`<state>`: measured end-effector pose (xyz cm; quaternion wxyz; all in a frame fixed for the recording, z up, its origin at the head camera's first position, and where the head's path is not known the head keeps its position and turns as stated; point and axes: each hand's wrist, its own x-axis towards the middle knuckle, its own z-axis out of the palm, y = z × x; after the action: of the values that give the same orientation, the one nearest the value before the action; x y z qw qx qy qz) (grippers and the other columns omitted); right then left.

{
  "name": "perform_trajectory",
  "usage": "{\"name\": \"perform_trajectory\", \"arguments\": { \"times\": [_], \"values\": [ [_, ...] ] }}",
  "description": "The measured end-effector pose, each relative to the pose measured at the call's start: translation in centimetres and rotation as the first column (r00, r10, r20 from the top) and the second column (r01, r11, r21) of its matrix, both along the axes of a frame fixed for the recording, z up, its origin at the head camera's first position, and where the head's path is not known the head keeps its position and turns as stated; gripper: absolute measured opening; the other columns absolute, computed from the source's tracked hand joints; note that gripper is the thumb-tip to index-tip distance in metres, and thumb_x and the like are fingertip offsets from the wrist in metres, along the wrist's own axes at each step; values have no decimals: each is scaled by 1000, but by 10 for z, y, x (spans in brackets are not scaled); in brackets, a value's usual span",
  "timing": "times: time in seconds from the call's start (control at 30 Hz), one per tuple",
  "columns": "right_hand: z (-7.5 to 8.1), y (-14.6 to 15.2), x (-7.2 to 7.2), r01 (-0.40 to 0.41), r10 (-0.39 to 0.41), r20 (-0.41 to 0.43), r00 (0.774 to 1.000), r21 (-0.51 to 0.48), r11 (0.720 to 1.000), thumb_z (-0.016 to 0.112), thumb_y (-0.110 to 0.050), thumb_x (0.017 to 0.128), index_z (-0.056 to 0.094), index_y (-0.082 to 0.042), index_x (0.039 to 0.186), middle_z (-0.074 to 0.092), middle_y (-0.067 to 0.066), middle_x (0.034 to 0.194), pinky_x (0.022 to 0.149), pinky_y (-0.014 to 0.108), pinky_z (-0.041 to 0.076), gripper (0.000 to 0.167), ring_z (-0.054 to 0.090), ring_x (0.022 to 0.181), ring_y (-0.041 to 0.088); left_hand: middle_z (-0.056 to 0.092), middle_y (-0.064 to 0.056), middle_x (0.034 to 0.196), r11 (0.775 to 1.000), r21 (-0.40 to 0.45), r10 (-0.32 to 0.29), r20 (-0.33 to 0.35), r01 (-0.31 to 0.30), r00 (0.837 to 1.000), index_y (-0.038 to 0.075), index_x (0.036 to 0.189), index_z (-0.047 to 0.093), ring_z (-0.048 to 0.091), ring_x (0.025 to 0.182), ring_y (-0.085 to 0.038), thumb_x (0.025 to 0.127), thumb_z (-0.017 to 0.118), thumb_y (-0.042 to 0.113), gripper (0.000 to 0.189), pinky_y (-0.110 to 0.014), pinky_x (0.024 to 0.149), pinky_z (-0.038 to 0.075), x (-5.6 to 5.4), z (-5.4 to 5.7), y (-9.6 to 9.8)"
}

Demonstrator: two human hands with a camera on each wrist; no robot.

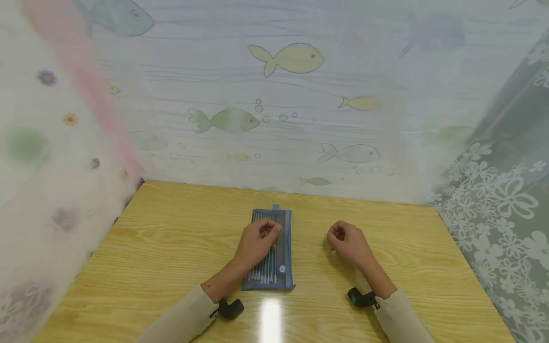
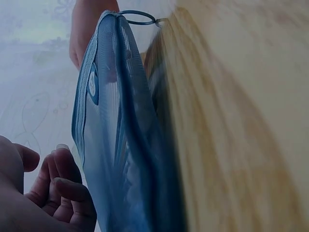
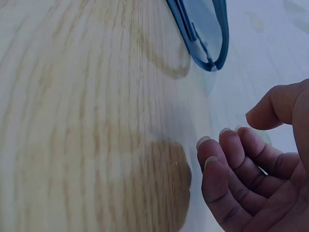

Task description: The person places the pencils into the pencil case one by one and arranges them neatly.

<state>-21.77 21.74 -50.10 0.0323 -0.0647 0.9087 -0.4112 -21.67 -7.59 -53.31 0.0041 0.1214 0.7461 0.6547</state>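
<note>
A blue see-through zip pencil case point(image 1: 280, 252) lies flat on the wooden table, with several slim pens point(image 1: 262, 272) showing inside. Over its middle hovers my left hand point(image 1: 256, 244), fingers loosely curled. In the left wrist view a gap shows between that thumb and the fingers point(image 2: 63, 193), with nothing held there; they are beside the mesh pencil case point(image 2: 130, 145). My right hand point(image 1: 350, 244) is to the right of the case, apart from it. Its relaxed, bent fingers point(image 3: 231, 181) hold nothing in the right wrist view, where the case's corner point(image 3: 212, 65) shows at the top.
The wood-grain table point(image 1: 180, 238) reaches back to a wall covering point(image 1: 231, 85) printed with fish. Flowered sheeting point(image 1: 47, 190) hangs on the left, and a lace curtain point(image 1: 502, 209) on the right. A small zip pull point(image 1: 293, 287) sits at the case's near corner.
</note>
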Motion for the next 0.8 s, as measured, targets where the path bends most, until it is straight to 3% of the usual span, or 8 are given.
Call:
{"name": "perform_trajectory", "arguments": {
  "times": [0.23,0.63,0.8],
  "values": [
    [0,11,1,7,-7,4,1000,2,1000,62,-13,106,68,-3,107,71,10,89,61,29,57,12,70,77,22,72,-15,92,999,-32,-7,-18,7,1000,5,112,76,67,69,-28,109,63,28,26,-27,60,50,1,1,-17],
    [12,18,3,8,-9,-35,999,-31,999,63,-15,107,67,0,108,70,15,91,62,30,58,15,70,75,27,70,-13,97,996,-66,66,40,-63,997,5,114,74,66,76,-29,110,62,28,26,-32,66,56,4,2,-67],
    [10,22,3,25,-25,-35,999,-11,1000,63,-16,107,67,-1,109,71,15,92,62,29,56,16,70,77,27,70,-17,99,991,-88,105,18,-103,994,4,116,73,67,77,-28,110,61,28,28,-32,66,56,3,-1,-86]
  ]
}}
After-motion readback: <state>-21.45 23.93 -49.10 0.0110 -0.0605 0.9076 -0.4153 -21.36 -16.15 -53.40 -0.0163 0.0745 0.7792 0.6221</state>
